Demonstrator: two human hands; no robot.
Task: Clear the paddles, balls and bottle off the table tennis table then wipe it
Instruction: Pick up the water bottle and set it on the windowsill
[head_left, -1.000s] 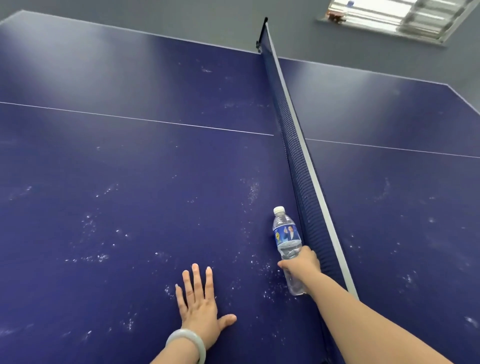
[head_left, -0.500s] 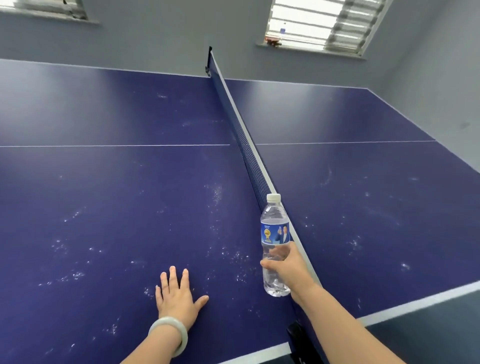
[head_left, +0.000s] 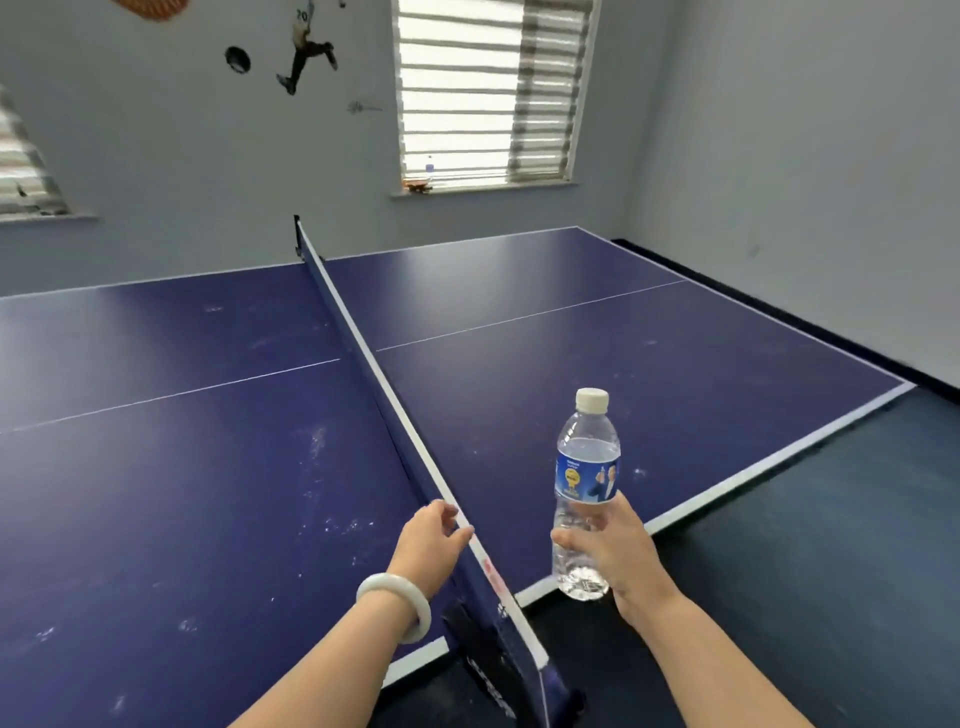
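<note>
Two hands in view. Right hand (head_left: 618, 551) grips clear water bottle (head_left: 587, 467) round lower half, fingers wrapped behind, thumb on left side. Bottle upright, white cap on, held in air over near edge of table (head_left: 182, 467), right of net (head_left: 363, 353). Left hand (head_left: 431, 535) at net's white top band, fingers curled over it, thumb tip touching. Pale bangle (head_left: 400, 597) on left wrist. White smudges across blue tabletop.
</note>
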